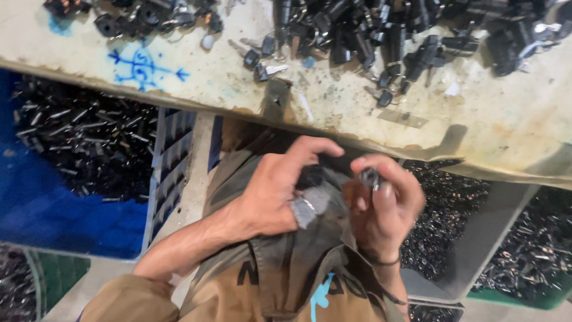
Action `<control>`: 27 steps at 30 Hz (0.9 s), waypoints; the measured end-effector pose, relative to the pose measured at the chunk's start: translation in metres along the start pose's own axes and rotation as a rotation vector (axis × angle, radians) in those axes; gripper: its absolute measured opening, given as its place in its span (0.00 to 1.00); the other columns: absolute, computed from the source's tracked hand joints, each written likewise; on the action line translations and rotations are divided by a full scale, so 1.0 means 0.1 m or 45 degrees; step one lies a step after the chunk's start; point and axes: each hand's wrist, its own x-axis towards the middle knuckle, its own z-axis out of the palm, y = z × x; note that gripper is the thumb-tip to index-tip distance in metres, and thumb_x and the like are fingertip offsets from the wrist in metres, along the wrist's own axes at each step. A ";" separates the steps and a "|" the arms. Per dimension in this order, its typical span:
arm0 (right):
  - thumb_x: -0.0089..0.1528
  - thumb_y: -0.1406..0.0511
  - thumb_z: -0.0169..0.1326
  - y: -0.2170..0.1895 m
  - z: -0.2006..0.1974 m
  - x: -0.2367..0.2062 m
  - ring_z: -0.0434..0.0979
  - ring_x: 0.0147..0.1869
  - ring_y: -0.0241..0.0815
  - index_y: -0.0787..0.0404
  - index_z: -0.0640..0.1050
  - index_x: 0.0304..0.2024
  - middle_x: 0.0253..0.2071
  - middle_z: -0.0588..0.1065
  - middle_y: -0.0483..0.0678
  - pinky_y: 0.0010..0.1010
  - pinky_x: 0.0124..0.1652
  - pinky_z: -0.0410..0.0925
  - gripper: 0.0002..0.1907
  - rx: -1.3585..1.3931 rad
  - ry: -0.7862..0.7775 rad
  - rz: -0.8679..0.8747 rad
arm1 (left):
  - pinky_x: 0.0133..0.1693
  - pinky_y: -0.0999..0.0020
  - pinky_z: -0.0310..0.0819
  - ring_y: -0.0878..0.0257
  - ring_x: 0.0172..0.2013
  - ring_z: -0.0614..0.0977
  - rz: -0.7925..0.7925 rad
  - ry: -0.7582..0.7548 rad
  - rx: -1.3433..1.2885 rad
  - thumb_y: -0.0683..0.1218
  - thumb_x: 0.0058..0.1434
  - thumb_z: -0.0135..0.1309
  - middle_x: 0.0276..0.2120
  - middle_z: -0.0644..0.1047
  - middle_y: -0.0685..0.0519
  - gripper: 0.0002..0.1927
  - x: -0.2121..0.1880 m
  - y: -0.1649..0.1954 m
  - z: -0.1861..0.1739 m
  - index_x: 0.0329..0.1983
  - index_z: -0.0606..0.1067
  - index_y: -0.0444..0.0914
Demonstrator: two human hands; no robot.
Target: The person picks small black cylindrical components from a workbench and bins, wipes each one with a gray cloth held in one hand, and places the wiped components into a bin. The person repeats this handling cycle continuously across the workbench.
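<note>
Looking down through the head camera, I am holding both hands close together just below the near edge of the worn, pale workbench (333, 110), over my lap in the brown work garment (280, 280).

My left hand (277, 194) is sitting at about 8 o'clock from the centre of the view. Its fingers are curling loosely, the forefinger stretching toward 2 o'clock, and the thumb is wearing a grey wrap (310, 206). Something dark is lying under the fingers, but I cannot tell whether I am gripping it or only touching it.

My right hand (381, 209) is at about 4 o'clock from the centre, just beside the left. Its thumb and forefinger are pinching narrowly on a small round metal cylinder (370, 177), its circular end facing up at me. A dark band is circling that wrist.

On the bench at 12 o'clock a heap of black lock parts (381, 33) is lying, with a few small keys (268, 70) scattered nearer me and a blue scribble (143, 67) toward 10 o'clock.

Under the bench, a blue crate (77, 197) at 9 o'clock is holding dark metal pieces, and a grey bin (471, 238) at 4 o'clock is holding more; a green bin (524, 295) is standing further right.
</note>
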 end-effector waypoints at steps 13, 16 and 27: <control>0.50 0.72 0.67 -0.41 0.02 0.21 0.81 0.40 0.42 0.61 0.84 0.40 0.37 0.78 0.50 0.29 0.40 0.72 0.15 -0.917 -0.670 -0.230 | 0.33 0.58 0.78 0.47 0.37 0.85 0.363 -0.417 0.517 0.47 0.32 0.63 0.40 0.82 0.47 0.65 0.06 0.04 -0.03 0.77 0.50 0.38; 0.50 0.72 0.68 -0.30 0.05 0.26 0.84 0.41 0.42 0.62 0.83 0.38 0.38 0.81 0.50 0.28 0.39 0.74 0.13 -0.960 -0.811 -0.270 | 0.33 0.58 0.78 0.48 0.34 0.85 0.322 -0.452 0.699 0.46 0.34 0.64 0.35 0.82 0.47 0.62 0.12 0.25 -0.18 0.77 0.52 0.38; 0.79 0.59 0.41 0.14 -0.19 0.12 0.70 0.38 0.38 0.64 0.69 0.62 0.40 0.74 0.49 0.26 0.34 0.63 0.16 1.035 -0.179 0.685 | 0.46 0.47 0.71 0.40 0.47 0.78 -0.072 0.427 1.756 0.43 0.39 0.59 0.48 0.77 0.39 0.40 -0.41 0.31 -1.16 0.60 0.71 0.28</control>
